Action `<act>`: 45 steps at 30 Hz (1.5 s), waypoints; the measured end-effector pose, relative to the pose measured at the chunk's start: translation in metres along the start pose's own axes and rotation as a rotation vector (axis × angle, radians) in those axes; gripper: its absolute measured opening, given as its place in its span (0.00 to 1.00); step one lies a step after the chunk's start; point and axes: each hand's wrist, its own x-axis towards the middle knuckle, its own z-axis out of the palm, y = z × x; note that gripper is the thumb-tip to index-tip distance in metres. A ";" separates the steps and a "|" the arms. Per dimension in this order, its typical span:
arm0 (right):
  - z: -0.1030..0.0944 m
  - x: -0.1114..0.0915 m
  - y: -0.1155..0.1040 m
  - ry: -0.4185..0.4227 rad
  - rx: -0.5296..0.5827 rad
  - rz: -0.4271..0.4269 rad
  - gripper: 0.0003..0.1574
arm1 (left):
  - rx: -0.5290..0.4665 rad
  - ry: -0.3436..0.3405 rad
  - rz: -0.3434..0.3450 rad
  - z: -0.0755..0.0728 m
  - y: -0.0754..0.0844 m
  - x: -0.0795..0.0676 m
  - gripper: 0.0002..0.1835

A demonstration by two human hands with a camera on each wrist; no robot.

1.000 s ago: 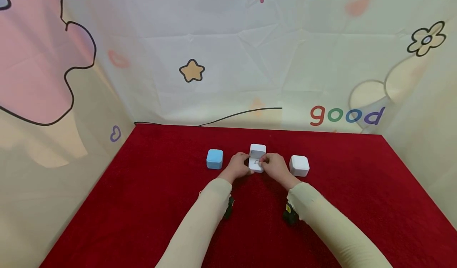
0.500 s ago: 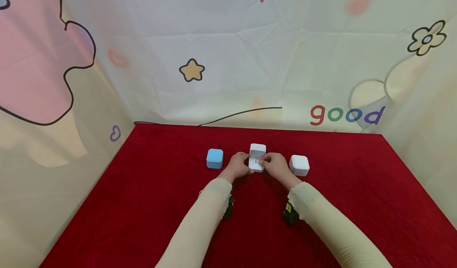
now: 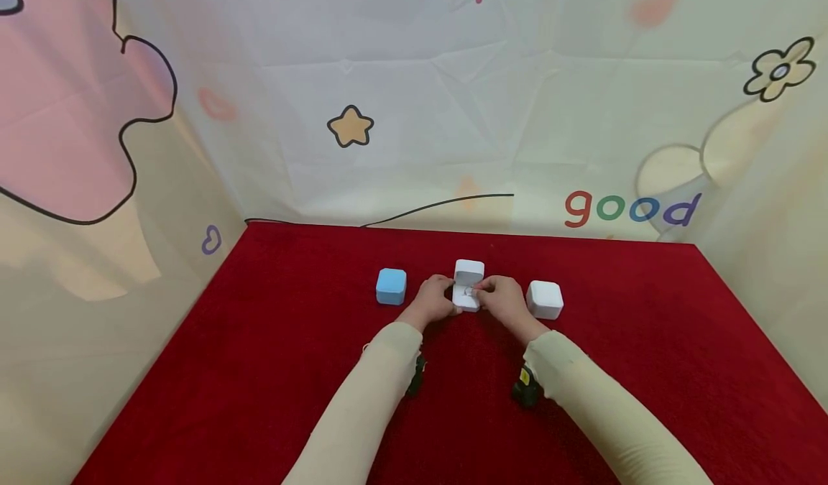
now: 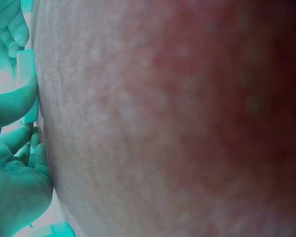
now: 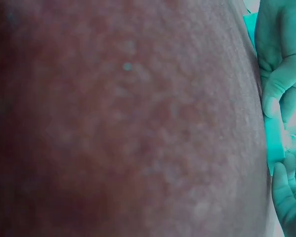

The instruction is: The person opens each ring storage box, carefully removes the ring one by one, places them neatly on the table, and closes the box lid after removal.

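Note:
A white ring box (image 3: 464,302) stands with its lid (image 3: 468,271) raised, between the two hands in the head view. My left hand (image 3: 430,301) grips its left side, fingers behind and thumb near the front edge. With thumb and forefinger, my right hand (image 3: 507,302) pinches a small ring (image 3: 468,292) at the box's cushion; fingertips partly hide it. In the left wrist view, the left hand (image 4: 17,197) and part of the box (image 4: 26,69) show at the left edge. The right wrist view catches the right hand (image 5: 286,54) above the box (image 5: 274,143).
A closed light blue box (image 3: 391,287) sits left of the left hand. Right of the right hand is a closed white box (image 3: 545,300). All rest on a red cloth (image 3: 291,341), with a printed curtain (image 3: 414,154) behind and at both sides.
The ring has shifted slightly in the box and looks more upright at the right fingertips. Both hands and the boxes hold nearly the same places; the head view has shifted a little.

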 end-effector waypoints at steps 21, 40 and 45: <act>-0.002 0.002 0.002 -0.002 0.131 0.049 0.17 | 0.016 -0.004 0.009 -0.001 0.000 0.003 0.33; -0.007 -0.001 -0.005 -0.014 0.159 0.068 0.18 | 0.018 -0.002 0.012 -0.001 0.000 0.000 0.33; -0.009 -0.002 -0.007 -0.025 0.168 0.071 0.18 | 0.010 -0.002 0.003 -0.001 0.001 0.000 0.33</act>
